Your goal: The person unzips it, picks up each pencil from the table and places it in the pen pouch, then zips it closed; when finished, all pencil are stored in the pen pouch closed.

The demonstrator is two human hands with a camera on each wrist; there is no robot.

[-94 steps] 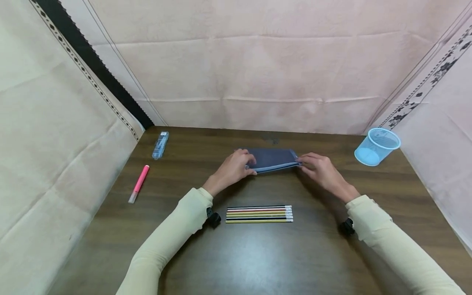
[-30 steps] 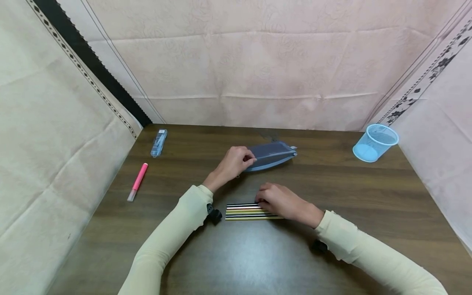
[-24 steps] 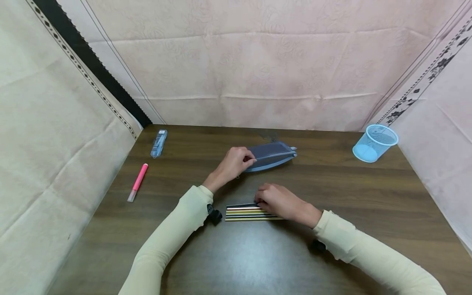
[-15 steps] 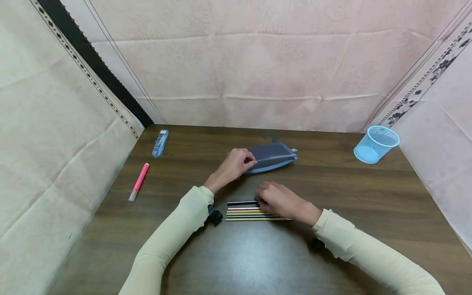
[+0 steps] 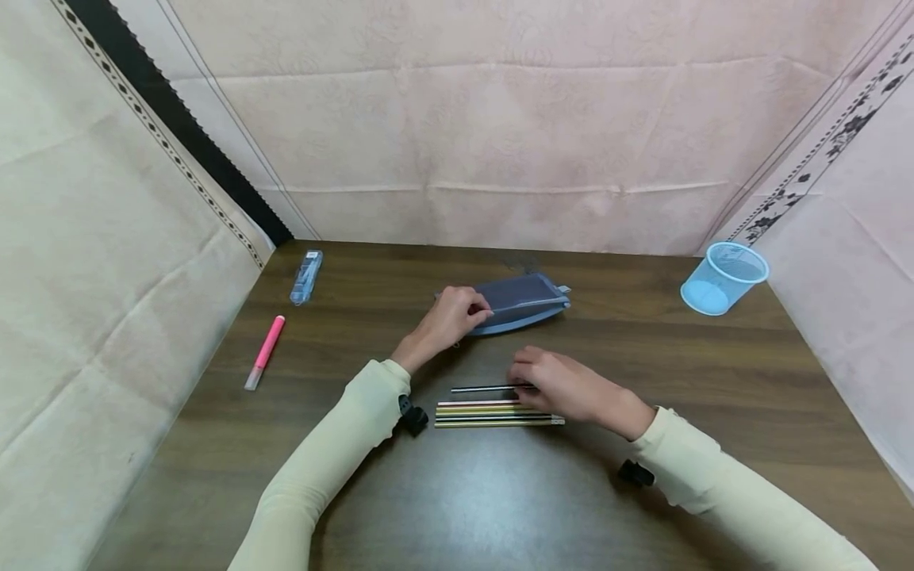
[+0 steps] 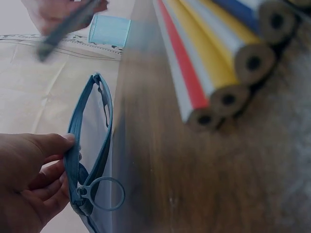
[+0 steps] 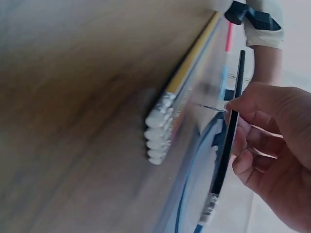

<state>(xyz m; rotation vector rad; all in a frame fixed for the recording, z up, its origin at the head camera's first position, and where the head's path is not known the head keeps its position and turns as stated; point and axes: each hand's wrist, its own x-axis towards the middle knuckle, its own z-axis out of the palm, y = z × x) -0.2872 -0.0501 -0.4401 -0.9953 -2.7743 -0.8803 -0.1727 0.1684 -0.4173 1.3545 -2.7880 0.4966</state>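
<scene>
Black pencil (image 7: 224, 158) sits pinched in my right hand (image 5: 560, 385), off the counter (image 5: 500, 507), just beyond the pencil row (image 5: 474, 417); farther back, my left hand (image 5: 451, 314) pinches the blue pouch (image 5: 520, 305), seemingly so its mouth gapes.

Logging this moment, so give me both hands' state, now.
Left hand: pinching the blue pouch at its open mouth.
Right hand: holding a single black pencil.

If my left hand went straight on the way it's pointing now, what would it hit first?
Most likely the blue pouch: the left hand already pinches its rim, and the pouch's body lies right ahead in the head view, though exact depth is unclear.
</scene>
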